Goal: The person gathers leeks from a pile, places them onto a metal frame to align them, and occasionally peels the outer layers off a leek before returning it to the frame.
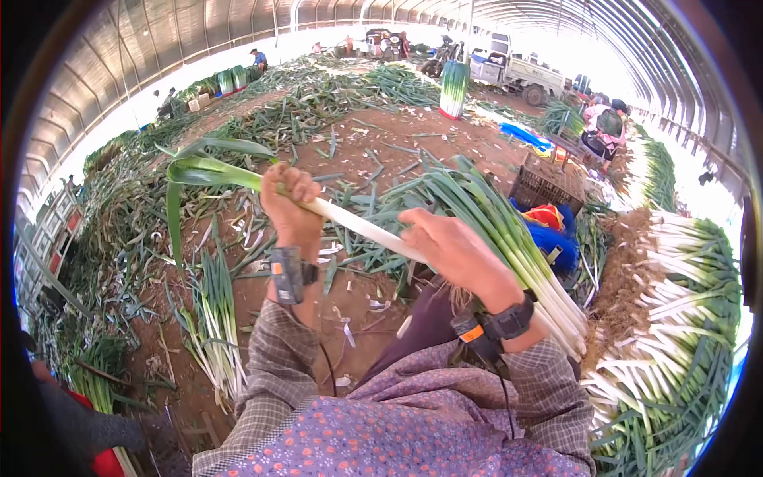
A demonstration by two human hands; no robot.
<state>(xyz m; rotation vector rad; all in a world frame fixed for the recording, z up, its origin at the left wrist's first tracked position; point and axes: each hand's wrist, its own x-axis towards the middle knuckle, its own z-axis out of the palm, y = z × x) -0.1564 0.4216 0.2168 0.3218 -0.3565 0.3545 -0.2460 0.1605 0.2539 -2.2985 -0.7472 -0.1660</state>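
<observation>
A long green onion (362,226) lies slantwise in front of me, its green leaves at the upper left and its white stalk toward the right. My left hand (292,203) is wrapped round it where green turns to white. Near the root end, my right hand (457,250) has its fingers bent against the white stalk; the roots hang just under that hand. A bundle of green onions (509,238) lies behind and to the right of my right hand. To the left of my left forearm, a smaller bunch (218,326) rests on the soil.
A long pile of onions (675,318) lines the right side. Beyond the bundle stand a brown crate (548,184) and a blue bag (554,245). A person (606,127) sits at the upper right. Another person's dark sleeve (95,421) shows at the lower left.
</observation>
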